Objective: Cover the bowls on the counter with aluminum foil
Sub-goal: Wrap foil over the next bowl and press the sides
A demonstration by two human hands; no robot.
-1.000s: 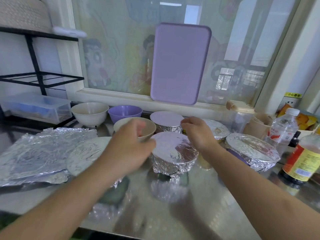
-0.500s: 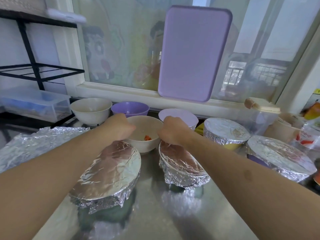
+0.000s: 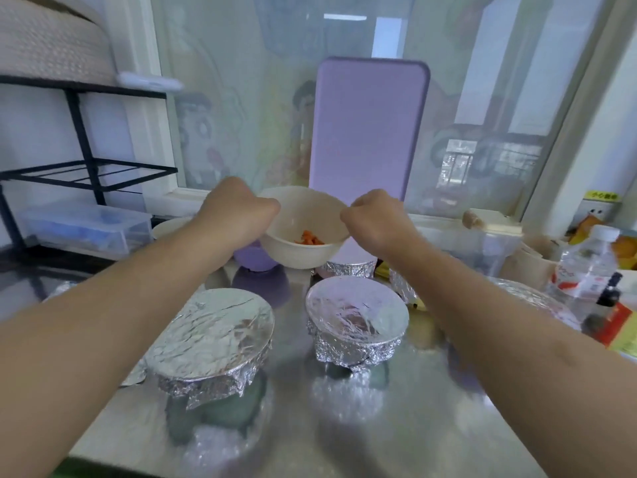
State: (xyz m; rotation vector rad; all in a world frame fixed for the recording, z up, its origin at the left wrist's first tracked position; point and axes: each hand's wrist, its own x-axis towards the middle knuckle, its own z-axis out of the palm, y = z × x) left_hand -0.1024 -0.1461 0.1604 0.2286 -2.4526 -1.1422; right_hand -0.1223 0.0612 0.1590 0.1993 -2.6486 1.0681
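Cream bowl (image 3: pixel 299 232): it is held up above the counter, without foil, with some orange food pieces (image 3: pixel 309 238) at the bottom.
Left hand (image 3: pixel 234 210): the fingers are curled and grip the left rim of the cream bowl.
Right hand (image 3: pixel 374 215): the fingers are curled and pinch the right rim of the same bowl.
Steel counter (image 3: pixel 344 426): shiny metal surface, it reflects the bowls.
Large foil-covered bowl (image 3: pixel 210 339): it stands on the counter under the left forearm, the foil is pressed down around the rim.
Small foil-covered bowl (image 3: pixel 356 322): it stands to the right of the large one, apart from it, fully wrapped on top.
Other foil-covered bowls: one (image 3: pixel 346 269) is just behind the small one, another (image 3: pixel 537 305) is partly hidden by the right forearm.
Purple bowl (image 3: pixel 253 258): uncovered, it sits on the counter below the lifted bowl.
Purple board (image 3: pixel 367 132): it leans upright against the window.
Water bottle (image 3: pixel 586 270): it stands at the right edge, near a dark bottle (image 3: pixel 606 298).
Clear plastic box (image 3: pixel 86 225): it is at the left, under the black rack (image 3: pixel 82 167).
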